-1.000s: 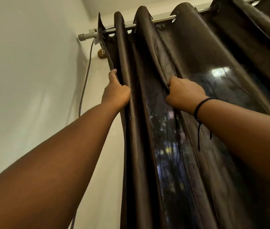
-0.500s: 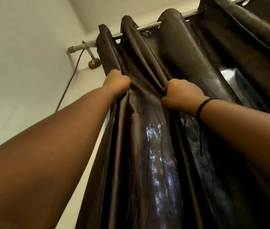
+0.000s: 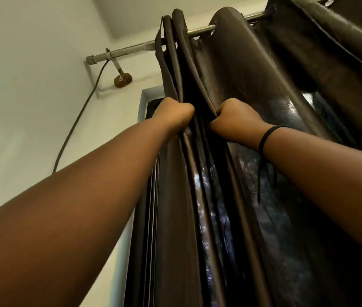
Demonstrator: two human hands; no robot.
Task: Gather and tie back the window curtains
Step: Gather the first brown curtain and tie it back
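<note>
You cannot see the fingers of either fist; they are buried in the dark brown glossy curtain (image 3: pixel 237 69). Its folds run off the frame below your hands, and the metal rod (image 3: pixel 126 50) vanishes behind fabric above them.

The curtain (image 3: pixel 237 69) is a dark brown cloth with a smooth, satin-like sheen; its folds below the curtain rod (image 3: pixel 129 49) carry glossy highlights, and its upper edge looks slightly frayed. The curtain rod is smooth metal, bright and polished between the folds and duller grey at its left end, where a bracket (image 3: pixel 123 79) ends in a brown disc that looks like wood. The wall (image 3: pixel 31 63) left of the rod is matt and evenly painted.
</note>
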